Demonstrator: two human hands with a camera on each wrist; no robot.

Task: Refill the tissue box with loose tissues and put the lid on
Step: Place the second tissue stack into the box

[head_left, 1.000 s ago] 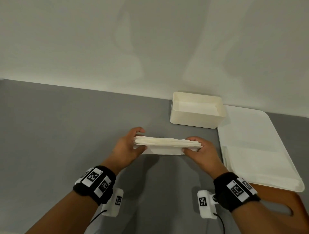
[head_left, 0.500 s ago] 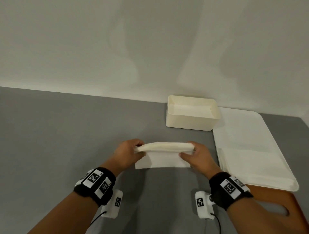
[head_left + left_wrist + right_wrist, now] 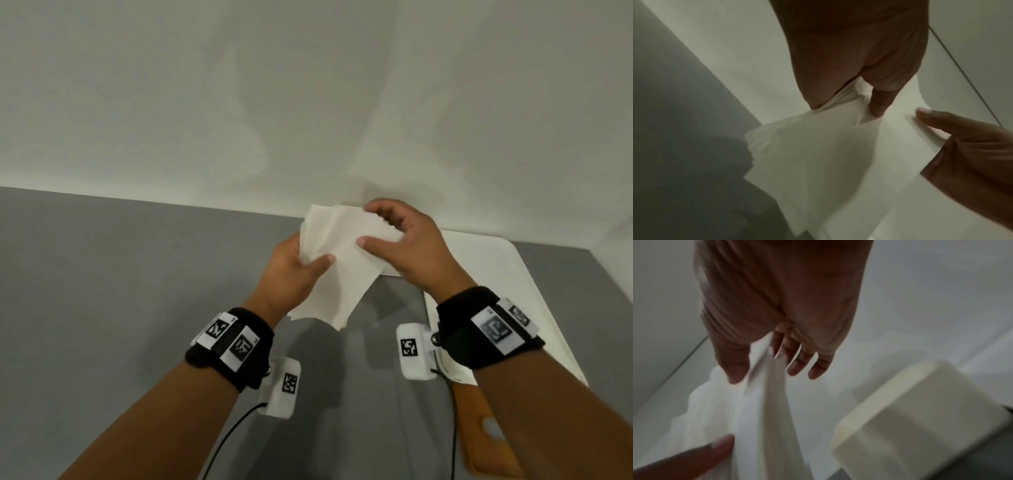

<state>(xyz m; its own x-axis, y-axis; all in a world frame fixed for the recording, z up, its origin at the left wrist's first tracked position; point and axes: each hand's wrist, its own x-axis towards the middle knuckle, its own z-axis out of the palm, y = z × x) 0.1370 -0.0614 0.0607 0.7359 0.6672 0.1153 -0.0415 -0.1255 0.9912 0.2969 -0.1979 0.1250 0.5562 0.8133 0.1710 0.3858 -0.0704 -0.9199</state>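
Note:
A stack of white tissues [image 3: 339, 260] is held in the air, tilted, with its lower sheets hanging loose. My left hand [image 3: 308, 253] pinches its left end, thumb on the near face. My right hand [image 3: 370, 226] grips the upper right end, thumb in front and fingers curled over the top. The left wrist view shows the tissues [image 3: 818, 154] fanning out under my thumb. In the right wrist view the open cream tissue box [image 3: 920, 418] stands below and to the right of the tissues [image 3: 766, 402]. The head view hides the box behind hands and tissues.
A white tray [image 3: 496, 291] lies on the grey table [image 3: 102, 291] to the right, against the pale wall. A brown wooden board with a hole [image 3: 486, 428], possibly the lid, sticks out from under the tray's near edge.
Both hands have lifted the tissue stack from low over the table, up and away toward the box. The stack has tipped from flat to tilted, and its sheets hang looser.

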